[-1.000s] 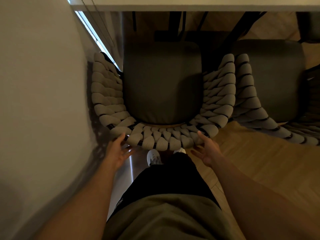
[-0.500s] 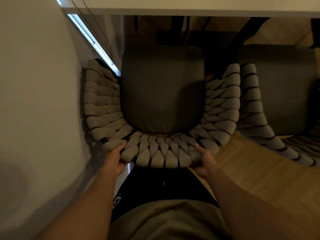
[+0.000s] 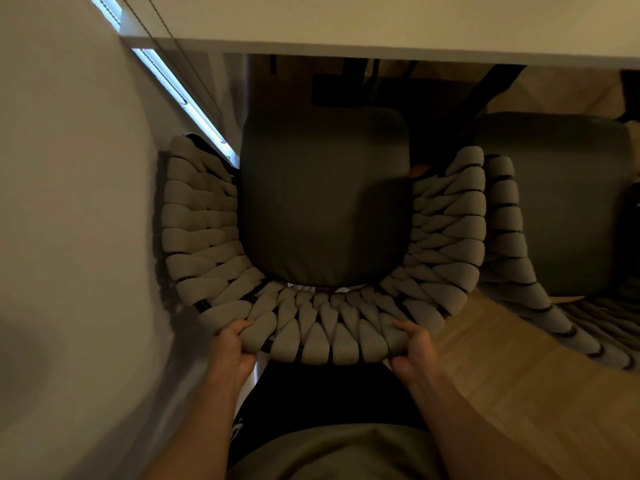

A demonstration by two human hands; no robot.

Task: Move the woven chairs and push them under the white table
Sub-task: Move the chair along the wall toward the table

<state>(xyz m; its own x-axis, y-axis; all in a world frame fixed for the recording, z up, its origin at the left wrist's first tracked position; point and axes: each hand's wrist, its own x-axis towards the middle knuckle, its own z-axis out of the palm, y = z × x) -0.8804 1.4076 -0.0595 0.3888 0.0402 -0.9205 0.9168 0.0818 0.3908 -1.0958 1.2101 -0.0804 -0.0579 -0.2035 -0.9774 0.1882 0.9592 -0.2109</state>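
Note:
A woven chair [image 3: 322, 323] with a beige braided back and a dark grey seat cushion stands right below me, its seat front pointing at the white table [image 3: 381, 26] at the top of the view. My left hand [image 3: 233, 348] is wrapped over the left part of the chair's back rim. My right hand [image 3: 414, 348] clasps the right part of the same rim. A second woven chair [image 3: 512, 237] stands directly to the right, its armrest touching the first one's, its front also short of the table edge.
A pale wall [image 3: 69, 202] runs close along the chair's left side, with a bright strip of window [image 3: 173, 88] and blind cords beyond. Dark table legs [image 3: 491, 88] cross under the tabletop. Wooden floor [image 3: 519, 375] lies to the right.
Both hands went from open, reaching toward the chair back, to gripping its rim. The view has dropped closer to the chair and more of the tabletop shows.

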